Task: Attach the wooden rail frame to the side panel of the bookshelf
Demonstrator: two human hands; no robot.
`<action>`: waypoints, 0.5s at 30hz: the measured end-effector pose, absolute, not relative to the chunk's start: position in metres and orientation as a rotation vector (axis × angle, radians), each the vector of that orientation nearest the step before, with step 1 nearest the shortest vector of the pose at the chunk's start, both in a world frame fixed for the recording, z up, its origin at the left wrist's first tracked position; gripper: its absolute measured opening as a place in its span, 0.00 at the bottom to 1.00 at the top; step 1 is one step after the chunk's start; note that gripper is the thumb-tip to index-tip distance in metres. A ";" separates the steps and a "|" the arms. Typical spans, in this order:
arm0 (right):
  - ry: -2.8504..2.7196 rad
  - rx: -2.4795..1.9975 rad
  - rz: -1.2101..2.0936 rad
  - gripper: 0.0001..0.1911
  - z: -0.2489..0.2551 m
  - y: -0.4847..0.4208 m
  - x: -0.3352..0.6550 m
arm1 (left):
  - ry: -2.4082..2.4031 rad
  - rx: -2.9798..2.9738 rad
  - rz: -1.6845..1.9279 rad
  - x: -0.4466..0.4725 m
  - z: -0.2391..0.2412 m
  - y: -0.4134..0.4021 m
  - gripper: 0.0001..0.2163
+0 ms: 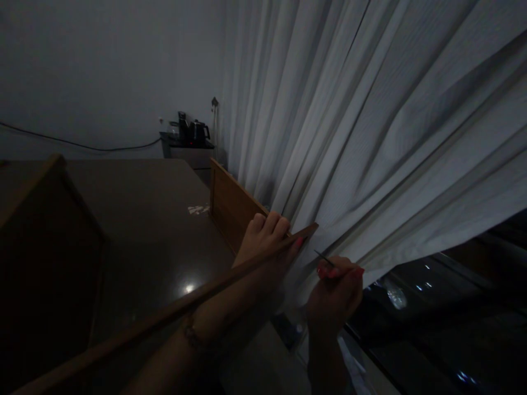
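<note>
One long wooden strip (173, 309) slants across the view, its near end running out at the lower corner and its far end free beside a white curtain (329, 109). That far end lies at the fingers of the left hand (267, 236) and just beyond the right hand (335, 296). The left forearm, with a bracelet (191, 332) at the wrist, passes behind the strip. The left hand is bent closed around the strip close to its far end, the knuckles beyond it; how tight the hold is, I cannot tell. The right hand, to the right of the strip's far end and apart from it, is curled closed on a thin tool (324, 257), whose dark shaft points toward that end. Red shows among the right fingers; whether it is handle or nail is too dim to tell. Beyond the strip, a wooden panel (236, 203) stands on edge on a brown table (152, 230), with small white pieces (198, 209) near it. To the strip's left rises a dark wooden board (53, 247). Well beyond the strip stands a black kettle (198, 131).
</note>
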State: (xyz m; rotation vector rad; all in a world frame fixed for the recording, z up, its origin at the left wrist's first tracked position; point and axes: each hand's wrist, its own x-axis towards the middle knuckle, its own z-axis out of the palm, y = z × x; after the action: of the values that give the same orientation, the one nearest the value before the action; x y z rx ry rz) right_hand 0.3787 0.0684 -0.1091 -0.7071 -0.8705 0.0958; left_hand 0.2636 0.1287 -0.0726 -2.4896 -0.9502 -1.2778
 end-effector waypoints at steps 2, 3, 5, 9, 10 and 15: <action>-0.870 -0.712 0.095 0.21 -0.108 0.068 0.378 | -0.964 -2.505 -1.270 0.264 -0.072 0.129 0.11; -0.871 -0.712 0.094 0.21 -0.108 0.068 0.377 | -0.960 -2.510 -1.268 0.264 -0.072 0.129 0.11; -0.868 -0.711 0.091 0.22 -0.106 0.068 0.376 | -0.939 -2.537 -1.266 0.263 -0.071 0.128 0.12; -0.853 -0.701 0.087 0.22 -0.105 0.067 0.376 | -0.977 -2.573 -1.334 0.264 -0.072 0.128 0.11; -0.851 -0.700 0.085 0.22 -0.105 0.067 0.376 | -0.972 -2.569 -1.350 0.264 -0.073 0.128 0.11; -0.848 -0.697 0.069 0.22 -0.105 0.067 0.377 | -0.922 -2.531 -1.375 0.265 -0.075 0.131 0.10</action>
State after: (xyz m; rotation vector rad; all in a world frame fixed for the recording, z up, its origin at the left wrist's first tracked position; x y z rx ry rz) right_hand 0.3774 0.0668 -0.1048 -0.6966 -0.8477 0.0692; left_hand 0.2648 0.1308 -0.0752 -2.5314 -0.9222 -1.3745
